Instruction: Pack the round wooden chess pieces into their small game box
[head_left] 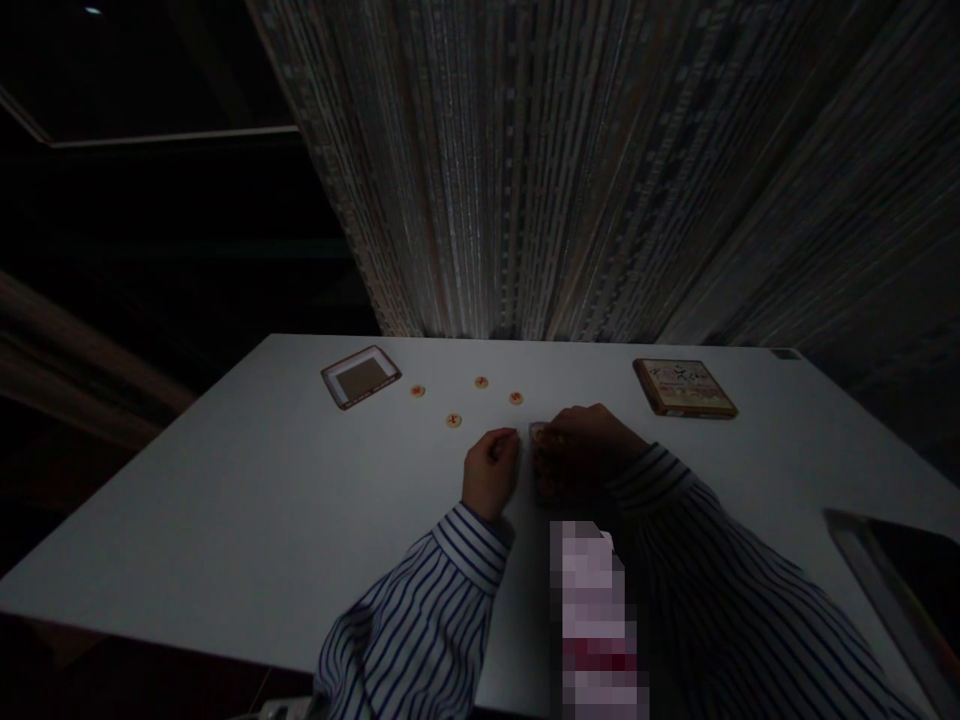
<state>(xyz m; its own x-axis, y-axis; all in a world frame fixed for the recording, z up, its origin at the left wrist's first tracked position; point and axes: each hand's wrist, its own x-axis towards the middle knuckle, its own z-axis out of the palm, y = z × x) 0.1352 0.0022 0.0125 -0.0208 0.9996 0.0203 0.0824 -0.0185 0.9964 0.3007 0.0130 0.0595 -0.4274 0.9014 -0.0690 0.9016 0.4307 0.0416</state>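
Note:
My right hand (592, 440) is over a small tray of round pieces (545, 478), its fingers bent down at the tray's far part; what they grip, if anything, is hidden. Just left of the tray, my left hand (491, 468) rests at the table with its fingers curled together; no object shows clearly in them. Beyond my hands, several round wooden discs with red marks lie flat and apart: one disc (516, 398) nearest the tray, another (454, 420) closer to my left hand, a third (481, 382) farther back, and one (418, 391) to the left.
The white table (247, 500) carries an open, brown-edged box lid (361, 377) at the back left and a flat printed box (685, 388) at the back right. A dark framed object (900, 570) sits at the right edge. A string curtain (510, 180) hangs behind the table.

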